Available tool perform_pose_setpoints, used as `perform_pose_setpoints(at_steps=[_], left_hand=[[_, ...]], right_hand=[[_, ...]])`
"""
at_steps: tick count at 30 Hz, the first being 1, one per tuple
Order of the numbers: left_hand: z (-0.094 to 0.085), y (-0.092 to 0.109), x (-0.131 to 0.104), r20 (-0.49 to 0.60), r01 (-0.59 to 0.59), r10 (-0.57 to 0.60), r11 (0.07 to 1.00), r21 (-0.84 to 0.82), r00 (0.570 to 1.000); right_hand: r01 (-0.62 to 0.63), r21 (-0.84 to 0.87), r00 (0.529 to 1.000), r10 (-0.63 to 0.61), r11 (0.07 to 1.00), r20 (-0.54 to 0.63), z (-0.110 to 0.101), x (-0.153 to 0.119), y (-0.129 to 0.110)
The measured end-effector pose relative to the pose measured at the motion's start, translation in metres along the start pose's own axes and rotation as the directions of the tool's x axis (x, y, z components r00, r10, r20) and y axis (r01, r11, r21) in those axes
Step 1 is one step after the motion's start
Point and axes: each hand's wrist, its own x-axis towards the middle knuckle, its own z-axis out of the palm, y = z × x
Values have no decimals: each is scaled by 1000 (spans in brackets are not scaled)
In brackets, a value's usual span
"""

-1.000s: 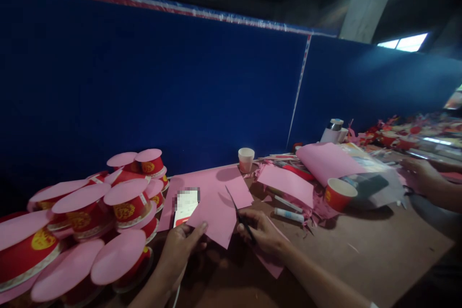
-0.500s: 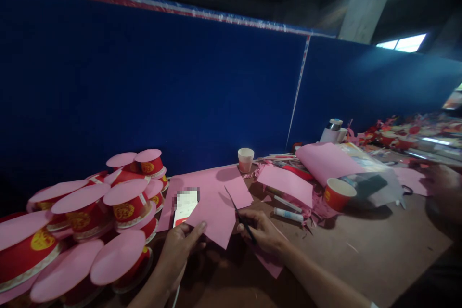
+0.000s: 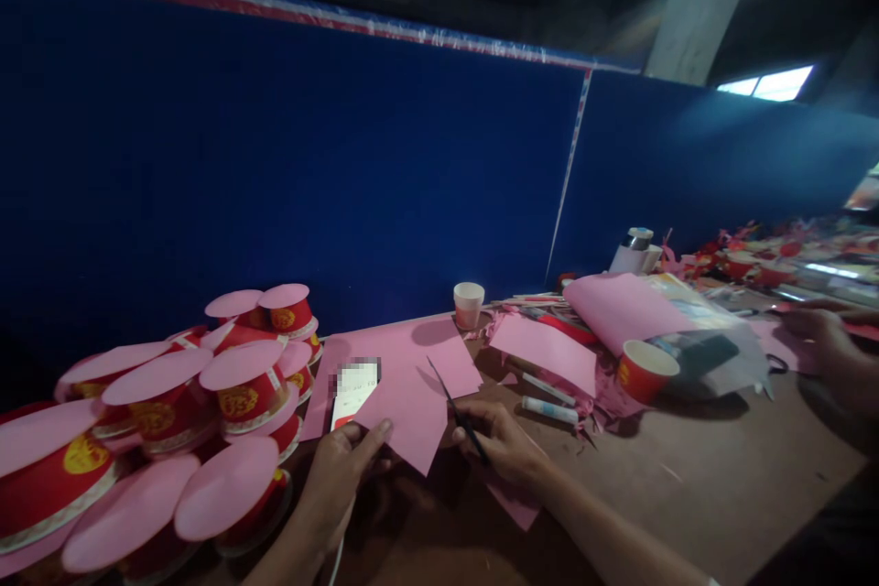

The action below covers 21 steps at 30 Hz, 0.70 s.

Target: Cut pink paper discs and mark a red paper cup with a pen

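Note:
Between thumb and fingers, my left hand [image 3: 350, 467] pinches a piece of pink paper [image 3: 412, 421] by its left edge. My right hand [image 3: 498, 439] is closed around a pair of dark scissors [image 3: 469, 430], whose thin blade points up and away along the right edge of the paper. Behind the held piece lie larger pink sheets [image 3: 418, 339]. A phone with a lit screen [image 3: 355, 389] rests on them just beyond my left hand, and a white cable runs below that hand. Under my right wrist lies a pink paper scrap [image 3: 514, 505].
Red paper cups with pink discs [image 3: 240, 385] are piled at the left. A white cup [image 3: 468, 304] stands at the back, a red cup [image 3: 645, 371] at right, near a glue stick [image 3: 549, 409] and pink sheets [image 3: 622, 311]. Another person's hand [image 3: 834, 343] is at far right.
My hands, the paper and the scissors stay almost in place. At the far right, the other person's hand has shifted and shows more clearly.

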Motion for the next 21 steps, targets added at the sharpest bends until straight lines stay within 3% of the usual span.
perform_pose_setpoints(at_steps=[21], left_hand=[[0, -4, 2, 8, -7, 6, 998, 69, 1000]], right_hand=[[-24, 71, 1000, 25, 997, -18, 3, 1, 3]])
